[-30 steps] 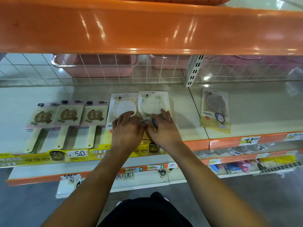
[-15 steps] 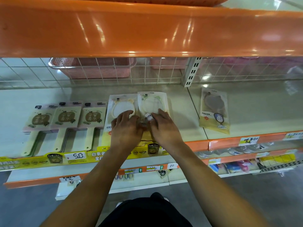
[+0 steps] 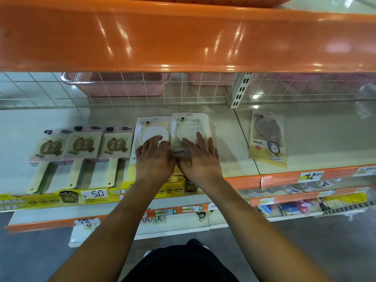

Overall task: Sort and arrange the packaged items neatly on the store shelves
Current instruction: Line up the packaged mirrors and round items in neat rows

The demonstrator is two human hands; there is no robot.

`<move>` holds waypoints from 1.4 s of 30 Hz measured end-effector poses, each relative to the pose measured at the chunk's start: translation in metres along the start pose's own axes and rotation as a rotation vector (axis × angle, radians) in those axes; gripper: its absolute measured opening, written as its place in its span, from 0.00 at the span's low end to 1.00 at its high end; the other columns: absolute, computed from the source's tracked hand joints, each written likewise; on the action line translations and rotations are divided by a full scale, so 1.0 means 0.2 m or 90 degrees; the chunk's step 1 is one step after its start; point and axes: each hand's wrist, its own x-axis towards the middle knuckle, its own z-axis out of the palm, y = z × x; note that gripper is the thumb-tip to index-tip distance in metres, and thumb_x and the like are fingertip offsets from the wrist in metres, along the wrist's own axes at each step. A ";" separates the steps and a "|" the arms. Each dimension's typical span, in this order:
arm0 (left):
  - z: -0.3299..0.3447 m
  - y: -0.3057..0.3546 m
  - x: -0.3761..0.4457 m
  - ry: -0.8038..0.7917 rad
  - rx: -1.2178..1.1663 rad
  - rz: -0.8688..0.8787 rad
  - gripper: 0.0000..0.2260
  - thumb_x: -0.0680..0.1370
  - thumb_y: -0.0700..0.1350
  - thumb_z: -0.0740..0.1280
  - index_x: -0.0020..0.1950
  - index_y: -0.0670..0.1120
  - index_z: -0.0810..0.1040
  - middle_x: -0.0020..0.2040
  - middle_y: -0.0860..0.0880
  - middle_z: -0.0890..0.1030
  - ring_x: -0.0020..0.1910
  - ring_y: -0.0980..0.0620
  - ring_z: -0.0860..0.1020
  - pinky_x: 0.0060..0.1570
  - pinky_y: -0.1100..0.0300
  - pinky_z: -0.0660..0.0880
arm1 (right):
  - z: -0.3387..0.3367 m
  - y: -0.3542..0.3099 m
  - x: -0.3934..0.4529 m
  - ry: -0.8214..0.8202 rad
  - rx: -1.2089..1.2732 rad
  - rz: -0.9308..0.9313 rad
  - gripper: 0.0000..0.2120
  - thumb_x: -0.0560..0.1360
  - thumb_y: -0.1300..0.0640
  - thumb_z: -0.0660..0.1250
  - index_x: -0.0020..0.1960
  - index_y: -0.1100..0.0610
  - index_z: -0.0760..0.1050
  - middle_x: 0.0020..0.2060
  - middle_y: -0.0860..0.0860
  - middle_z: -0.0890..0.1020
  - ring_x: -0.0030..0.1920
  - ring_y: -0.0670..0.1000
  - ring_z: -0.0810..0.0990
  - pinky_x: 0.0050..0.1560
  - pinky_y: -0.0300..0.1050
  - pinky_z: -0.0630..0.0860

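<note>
Two clear packs lie side by side on the cream shelf (image 3: 223,139): one with a yellow bear-eared mirror (image 3: 151,127), one with a green-eared mirror (image 3: 190,124) that tops a small stack. My left hand (image 3: 154,157) rests on the yellow pack with fingers loosely bent. My right hand (image 3: 200,157) lies flat on the green pack, fingers straight and spread. Both hands hide the packs' lower halves. Left of them, three boxed paddle-shaped items (image 3: 117,147) lie in a row. A lone grey mirror pack (image 3: 267,139) lies on the right shelf section.
An orange shelf lip (image 3: 183,37) overhangs above. A wire grid back panel (image 3: 193,92) and pink baskets (image 3: 122,86) sit behind. Price labels (image 3: 94,194) line the front edge. Lower shelves (image 3: 305,204) hold small goods.
Both hands slid a little farther up the packs; my right hand's fingers flattened and spread over the green pack. The packs sit slightly straighter side by side.
</note>
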 end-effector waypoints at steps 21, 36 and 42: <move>0.08 0.29 0.12 -0.063 -0.007 0.059 0.23 0.75 0.49 0.65 0.70 0.45 0.71 0.71 0.44 0.70 0.69 0.41 0.69 0.65 0.45 0.63 | -0.18 0.34 -0.01 0.161 0.095 0.060 0.30 0.75 0.35 0.61 0.74 0.45 0.64 0.77 0.52 0.62 0.77 0.59 0.56 0.75 0.58 0.58; 0.37 0.88 0.23 -0.138 -0.004 0.123 0.23 0.80 0.56 0.58 0.74 0.51 0.64 0.75 0.50 0.62 0.74 0.47 0.60 0.69 0.49 0.56 | -0.44 1.05 -0.04 0.244 0.056 0.263 0.34 0.71 0.31 0.64 0.73 0.46 0.67 0.76 0.56 0.62 0.75 0.66 0.57 0.74 0.60 0.57; 0.44 0.94 0.27 -0.127 0.021 0.111 0.23 0.79 0.56 0.58 0.73 0.49 0.65 0.74 0.48 0.65 0.73 0.46 0.61 0.68 0.49 0.58 | -0.45 1.10 0.07 0.122 0.052 0.281 0.38 0.72 0.27 0.59 0.76 0.42 0.56 0.79 0.56 0.51 0.77 0.68 0.48 0.74 0.62 0.52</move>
